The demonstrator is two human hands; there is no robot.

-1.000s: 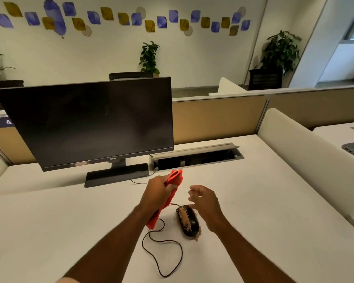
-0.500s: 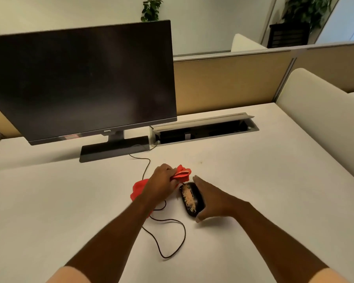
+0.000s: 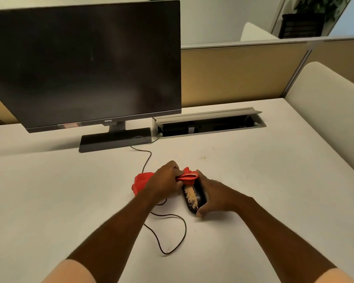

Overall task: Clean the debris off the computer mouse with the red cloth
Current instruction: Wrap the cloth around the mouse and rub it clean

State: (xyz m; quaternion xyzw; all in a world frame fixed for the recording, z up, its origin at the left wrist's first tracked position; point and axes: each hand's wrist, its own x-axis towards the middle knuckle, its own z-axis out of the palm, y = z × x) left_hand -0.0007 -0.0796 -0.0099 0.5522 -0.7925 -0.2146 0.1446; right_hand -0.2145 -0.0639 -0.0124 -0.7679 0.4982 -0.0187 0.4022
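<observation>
The white surface (image 3: 253, 190) fills the lower part of the view, with a dark monitor (image 3: 84, 62) standing at its far left and an open cable trough (image 3: 208, 124) behind the work area. Near the middle lies the computer mouse (image 3: 193, 196), black, its long axis running away from the person and leaning slightly toward the left at the far end; its cord (image 3: 168, 231) loops on the surface on the near side and another stretch trails back toward the monitor base. The right hand (image 3: 215, 194) steadies the mouse from its right flank, thumb at the near end and fingers along the far end, so its grip is closed on the mouse body. The left hand (image 3: 166, 181) sits just to the left of the mouse and has its grip closed on the red cloth (image 3: 189, 176), a bunched fold of which rests over the far end of the mouse while the rest spreads on the surface behind the wrist. A stripe of pale crumbly debris (image 3: 190, 196) runs lengthwise down the back of the mouse, from just under the cloth toward the near end. The cloth hand is therefore at the far end of that stripe, and a wipe would likely need to travel along the long axis toward the person.
</observation>
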